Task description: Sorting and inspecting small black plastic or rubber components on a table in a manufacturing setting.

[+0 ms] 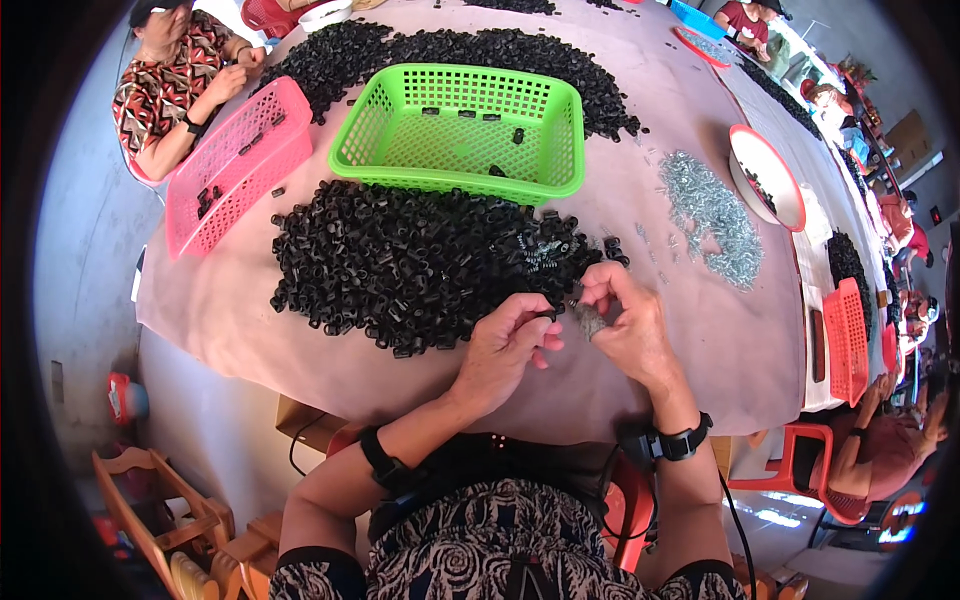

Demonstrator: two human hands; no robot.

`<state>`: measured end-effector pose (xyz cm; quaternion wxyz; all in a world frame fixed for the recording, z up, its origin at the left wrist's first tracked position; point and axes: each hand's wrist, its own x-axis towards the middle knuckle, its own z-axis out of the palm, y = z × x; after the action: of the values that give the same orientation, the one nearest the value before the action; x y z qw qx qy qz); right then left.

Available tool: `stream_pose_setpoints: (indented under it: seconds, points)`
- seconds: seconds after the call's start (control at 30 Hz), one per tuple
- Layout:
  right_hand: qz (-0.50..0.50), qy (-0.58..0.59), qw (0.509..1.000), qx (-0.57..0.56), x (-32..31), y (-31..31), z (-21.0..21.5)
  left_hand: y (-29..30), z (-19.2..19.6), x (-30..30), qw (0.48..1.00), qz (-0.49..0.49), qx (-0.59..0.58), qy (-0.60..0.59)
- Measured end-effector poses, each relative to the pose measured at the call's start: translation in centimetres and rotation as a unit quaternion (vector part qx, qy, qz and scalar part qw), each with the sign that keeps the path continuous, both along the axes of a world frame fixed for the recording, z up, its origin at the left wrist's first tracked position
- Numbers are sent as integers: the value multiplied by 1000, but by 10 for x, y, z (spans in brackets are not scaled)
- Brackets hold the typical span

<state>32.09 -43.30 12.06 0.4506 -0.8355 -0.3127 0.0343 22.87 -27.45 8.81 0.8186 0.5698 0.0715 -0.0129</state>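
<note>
My left hand [508, 348] is closed in a pinch on a small black plastic part [547, 314], just off the near edge of the black pile. Close beside it, my right hand [637, 325] is closed around a cluster of small silvery metal pieces [590, 319], thumb and forefinger curled together. A heap of black plastic parts [380, 265] spreads in front of my hands. Some silvery pieces [542, 252] lie on its right side. Farther right is a loose pile of small silvery metal pieces [712, 220], too fine to name exactly.
Beyond the heap stands a green basket [455, 180] with several black parts inside. A pink basket [240, 165] is at the left, near a seated person [180, 90]. A red-rimmed white bowl [768, 175] sits at the right. More black parts [500, 60] lie across the cloth-covered table [500, 415].
</note>
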Motion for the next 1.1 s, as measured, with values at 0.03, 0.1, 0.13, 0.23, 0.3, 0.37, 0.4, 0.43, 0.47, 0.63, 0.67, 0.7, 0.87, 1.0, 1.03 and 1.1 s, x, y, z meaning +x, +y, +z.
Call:
stream_pose_setpoints:
  seconds: [0.03, 0.1, 0.13, 0.23, 0.3, 0.37, 0.4, 0.43, 0.47, 0.63, 0.67, 0.7, 0.87, 1.0, 1.03, 1.1]
  points:
    - [16, 19, 999, 26, -4, 2, 4, 0, 0, 0, 1000, 0, 0, 1]
    - [24, 13, 999, 27, -11, 4, 11, -1, -2, 0, 1000, 2, 2, -11]
    - [35, 7, 999, 29, -13, 6, 15, -1, -2, 0, 1000, 2, 3, -10]
    - [50, 13, 998, -22, -16, 9, 26, -1, -3, -1, 1000, 1, 10, -14]
    - [64, 7, 998, -25, -15, 8, 30, -2, -2, -1, 998, -16, 43, -34]
    - [80, 3, 996, -29, -14, 7, 32, -4, -3, -2, 997, -22, 61, -37]
    - [102, -36, 993, -51, -14, 7, 33, -4, -4, -2, 996, -28, 79, -40]
    - [124, -75, 987, -72, -13, 6, 35, -6, -2, -3, 996, -29, 79, -39]
    - [124, -74, 987, -72, -13, 6, 34, -7, 0, -3, 993, -31, 104, -50]
    - [119, -26, 990, -66, -14, 7, 34, -5, -1, -3, 989, -39, 130, -56]
    - [119, -27, 990, -67, -13, 6, 30, -5, -2, -3, 992, -32, 111, -51]
    - [98, 25, 995, -23, -12, 5, 23, -5, -3, -2, 994, -25, 92, -46]
    - [42, 127, 984, 120, -12, 3, -11, -4, -2, 0, 997, -27, 62, -45]
    - [-7, 166, 951, 261, -28, 15, -22, -4, -2, -2, 998, -5, 35, -45]
    - [-25, 167, 944, 283, -33, 17, -23, -4, -1, -2, 998, -4, 35, -46]
    - [-34, 163, 940, 298, -36, 19, -25, -4, 0, -3, 998, -1, 40, -52]
